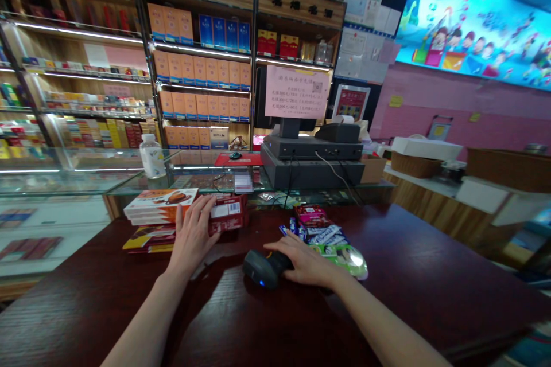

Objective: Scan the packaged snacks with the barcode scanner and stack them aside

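My left hand (194, 234), fingers stretched out, lies against the dark red boxes (228, 212), one of which shows a white barcode label. Left of it, a stack of white-and-orange snack boxes (150, 206) rests on yellow-and-maroon packs (148, 239). My right hand (303, 261) is wrapped round the handle of a black barcode scanner (262, 269), which is low over or on the table with a blue light showing. Just beyond that hand are blue-and-white wrapped snacks (329, 235), a dark pink packet (312, 216) and a green packet (344, 258).
The dark wooden table (275, 327) meets a glass counter. On the counter stand a clear bottle (152, 157), a mouse (235, 156) on a red mat, and a cash register (312, 152) with hanging cables. Shelves of boxed goods (202, 73) line the back wall.
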`<state>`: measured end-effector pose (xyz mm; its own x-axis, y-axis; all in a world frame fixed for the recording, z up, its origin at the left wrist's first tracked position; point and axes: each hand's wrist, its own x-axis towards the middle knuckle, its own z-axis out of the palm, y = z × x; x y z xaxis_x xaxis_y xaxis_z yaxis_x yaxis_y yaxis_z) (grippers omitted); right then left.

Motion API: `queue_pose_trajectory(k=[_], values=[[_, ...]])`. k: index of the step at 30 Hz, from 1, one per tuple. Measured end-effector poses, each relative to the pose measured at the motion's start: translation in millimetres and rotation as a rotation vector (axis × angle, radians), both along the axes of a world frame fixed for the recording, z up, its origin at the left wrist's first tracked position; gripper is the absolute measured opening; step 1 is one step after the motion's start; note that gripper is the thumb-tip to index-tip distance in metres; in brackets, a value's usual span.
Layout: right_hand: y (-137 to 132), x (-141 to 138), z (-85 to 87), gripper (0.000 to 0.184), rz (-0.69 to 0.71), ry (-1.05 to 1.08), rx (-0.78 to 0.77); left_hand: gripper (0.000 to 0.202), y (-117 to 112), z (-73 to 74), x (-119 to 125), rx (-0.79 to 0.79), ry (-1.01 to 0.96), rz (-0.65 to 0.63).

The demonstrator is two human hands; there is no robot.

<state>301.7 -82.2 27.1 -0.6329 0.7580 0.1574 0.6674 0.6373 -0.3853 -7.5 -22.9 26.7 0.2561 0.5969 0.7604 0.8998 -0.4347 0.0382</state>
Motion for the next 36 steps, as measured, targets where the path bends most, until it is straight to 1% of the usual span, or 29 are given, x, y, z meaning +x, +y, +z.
queue_pose_trajectory(k=[8,10,12,14,16,19,20,23,26,30,34,36], values=[[-0.9,3.0,4.8,0.078,-0.013,-0.068,-0.038,0.077,3.2,-3.7,0.2,0.015,0.008,-0.009],[0.4,5.5,8.0,0.08,-0.008,-0.075,-0.053,0.077,3.5,-3.8,0.5,0.018,0.011,-0.016],[2.4,6.9,13.0,0.077,-0.014,-0.049,-0.049,0.077,3.0,-3.0,1.5,0.012,0.009,-0.024],[6.0,5.6,18.7,0.07,-0.059,0.023,-0.022,0.077,1.8,-1.5,3.0,0.012,0.008,-0.033],[11.5,0.5,22.9,0.061,-0.147,0.146,0.008,0.077,0.4,0.1,4.9,0.022,0.011,-0.047],[23.4,-12.1,23.3,0.044,-0.291,0.381,0.009,0.078,-1.5,1.5,8.4,0.036,0.024,-0.072],[28.0,-16.9,21.8,0.04,-0.319,0.431,-0.002,0.079,-2.0,1.6,9.6,0.038,0.029,-0.081],[42.3,-29.6,14.5,0.038,-0.356,0.584,-0.025,0.08,-3.2,1.6,12.8,0.048,0.043,-0.103],[54.0,-38.6,7.7,0.043,-0.348,0.728,-0.108,0.079,-3.8,1.5,14.7,0.054,0.055,-0.124],[61.6,-45.3,4.6,0.042,-0.351,0.768,-0.166,0.079,-4.2,1.3,16.2,0.037,0.052,-0.137],[64.3,-47.9,3.3,0.027,-0.379,0.773,-0.164,0.08,-4.8,0.4,18.4,0.021,0.029,-0.141],[65.0,-48.2,2.6,0.021,-0.377,0.789,-0.163,0.079,-4.8,-0.5,19.2,0.026,0.009,-0.121]])
